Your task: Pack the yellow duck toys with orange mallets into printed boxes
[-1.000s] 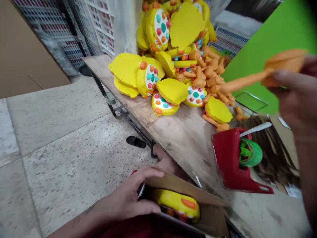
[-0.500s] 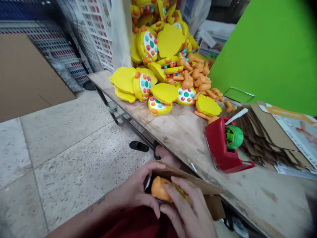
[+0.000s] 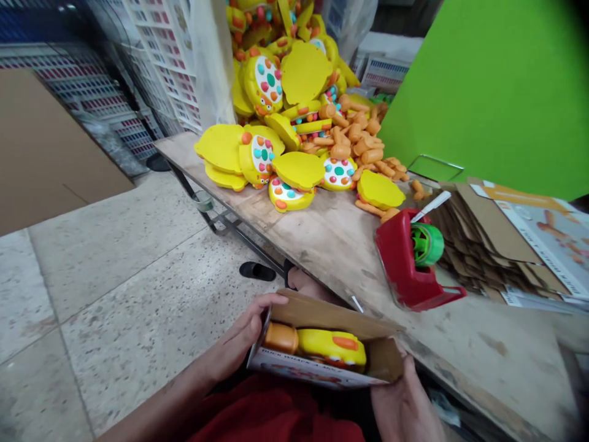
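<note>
An uncovered cardboard box (image 3: pixel 304 370) printed "Duck Whack-A-Mole" rests tilted at my lap, its inside facing up. Inside it lie a yellow duck toy (image 3: pixel 322 342) with an orange beak and an orange toy hammer (image 3: pixel 280 337), whose head shows at the left end. My left hand (image 3: pixel 248 331) grips the box's left end, fingers over its upper rim. On the right end, my right hand (image 3: pixel 402 393) holds the box by its side wall and corner; part of its fingers is hidden behind the cardboard.
A wooden table (image 3: pixel 322 245) carries a heap of yellow duck toys (image 3: pixel 304 73), orange hammers (image 3: pixel 363 138), a red tape dispenser (image 3: pixel 400 264) and flattened boxes (image 3: pixel 497 245). A green panel (image 3: pixel 469 92) stands behind. A black slipper (image 3: pixel 257 271) lies on the floor.
My right hand has left the orange hammer inside the box and moved right to the box's end. The box is now tipped so its printed front and contents show. The view has shifted slightly.
</note>
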